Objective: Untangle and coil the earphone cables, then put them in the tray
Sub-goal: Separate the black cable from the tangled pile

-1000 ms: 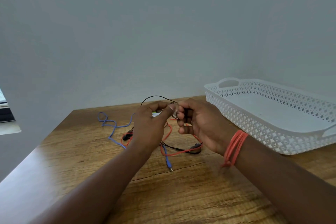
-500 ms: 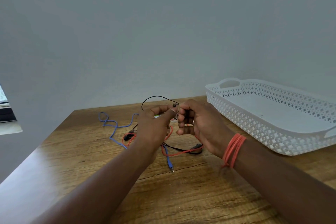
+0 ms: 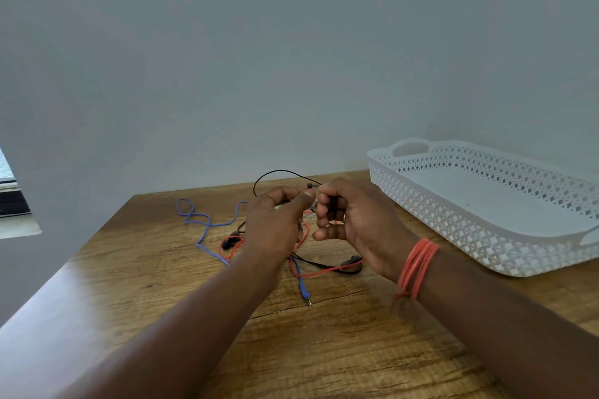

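— Where are the hands?

— Both are raised just above the wooden surface (image 3: pixel 324 350), close together at its middle. The left hand (image 3: pixel 275 223) has its fingers (image 3: pixel 303 199) curled in, pinching the black cable (image 3: pixel 278 172) near where the two hands meet. The right hand (image 3: pixel 356 220) is curled as well, gripping the same black cable; its thumb points left, toward the other hand.

— And that cable?

— A thin loop of it arches up on the far side of the hands. Another stretch lies on the surface below the right hand, running alongside the red cable (image 3: pixel 324 275).

— What about the rest of the tangle?

— The red cable curls under and between the hands, with a loop showing left of the left wrist. The blue cable (image 3: pixel 204 223) trails off to the far left in loose bends, and its plug (image 3: pixel 304 293) lies nearer, between the forearms.

— And the tray?

— The white tray (image 3: pixel 453 230), with perforated walls, sits on the right part of the surface, apart from the cables. Orange bands (image 3: pixel 416 267) wrap the right wrist.
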